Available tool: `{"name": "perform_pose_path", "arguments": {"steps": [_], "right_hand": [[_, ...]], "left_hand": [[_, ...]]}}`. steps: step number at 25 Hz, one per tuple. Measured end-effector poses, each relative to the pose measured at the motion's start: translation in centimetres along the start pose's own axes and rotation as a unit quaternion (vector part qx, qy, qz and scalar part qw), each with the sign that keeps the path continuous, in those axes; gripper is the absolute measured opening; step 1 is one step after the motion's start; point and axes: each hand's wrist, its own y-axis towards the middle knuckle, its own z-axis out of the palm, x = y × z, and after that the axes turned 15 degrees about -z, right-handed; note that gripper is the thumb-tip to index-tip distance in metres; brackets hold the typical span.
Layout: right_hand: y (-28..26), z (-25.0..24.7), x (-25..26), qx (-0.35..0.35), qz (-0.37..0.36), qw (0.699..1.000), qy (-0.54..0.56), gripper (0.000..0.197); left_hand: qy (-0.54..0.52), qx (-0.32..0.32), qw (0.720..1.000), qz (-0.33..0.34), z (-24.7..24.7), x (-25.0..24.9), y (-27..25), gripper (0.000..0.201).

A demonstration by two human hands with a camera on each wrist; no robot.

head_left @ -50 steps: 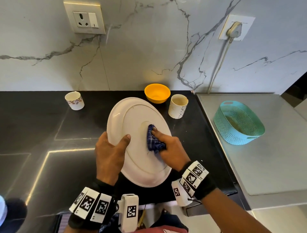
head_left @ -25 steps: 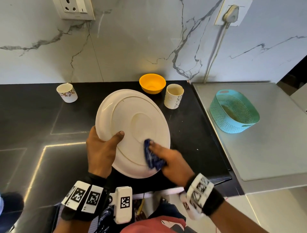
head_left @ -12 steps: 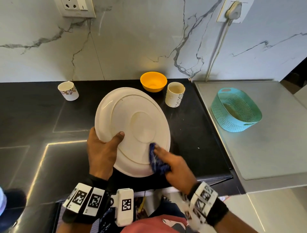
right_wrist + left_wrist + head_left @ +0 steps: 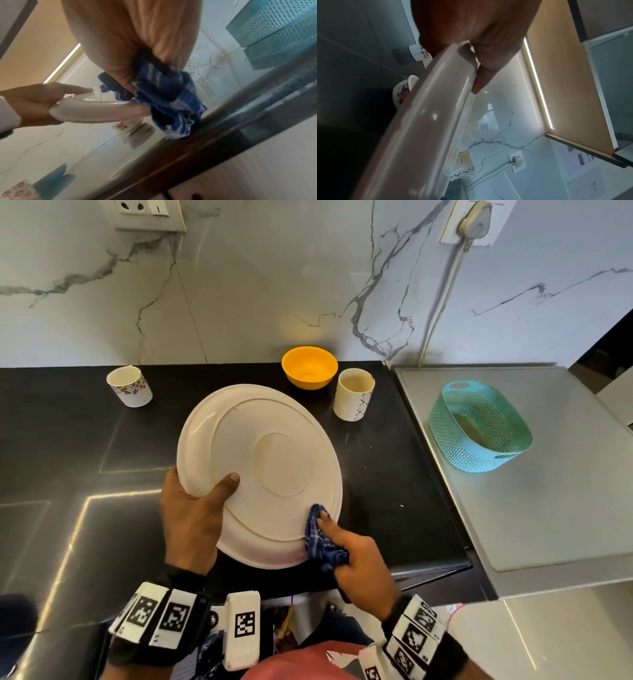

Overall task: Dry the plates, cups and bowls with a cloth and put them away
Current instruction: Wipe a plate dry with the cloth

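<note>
Head view is showing a black surface (image 4: pixel 68 440) running under a marble wall. Farthest left, a small floral cup (image 4: pixel 129 386) is standing upright, well apart from everything else. Next, the left hand (image 4: pixel 191 518) is gripping the left rim of a large white plate (image 4: pixel 260 474), thumb lying over the face that is turned to the camera (the ridged underside, by the look of it) and fingers wrapping beneath; the plate is tilting above the surface. An orange bowl (image 4: pixel 309 367) is sitting by the wall behind the plate, and just beside it on the right a tall patterned cup (image 4: pixel 354 393) is standing upright. At the plate's lower right edge, the right hand (image 4: pixel 359 563) is bunching a blue checked cloth (image 4: pixel 320 539) in curled fingers and pressing it against the rim. Farthest right, a teal basket (image 4: pixel 479 453) is resting on a grey steel counter (image 4: pixel 548 525).
</note>
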Motion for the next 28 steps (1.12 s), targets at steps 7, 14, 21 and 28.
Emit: {"name": "perform_pose_path", "arguments": {"steps": [7,14,21,28], "right_hand": [[11.5,-5.8,-2.2,-0.075,0.128,0.973,-0.177,0.029],[17.9,-4.1,6.0,-0.041,-0.099,0.987,-0.120,0.073],[17.5,-4.3,2.9,-0.033,-0.016,0.991,-0.130,0.070],[13.8,-0.5,6.8,0.057,-0.217,0.970,-0.098,0.082]], "left_hand": [[0.036,0.083,0.995,0.029,1.0,-0.9,-1.3,0.068],[0.107,0.107,0.986,0.068,2.1,-1.8,-2.3,0.078],[0.097,0.072,0.992,0.044,1.4,-1.1,-2.9,0.080],[0.110,0.090,0.988,0.068,2.3,-2.9,-1.3,0.072]]}}
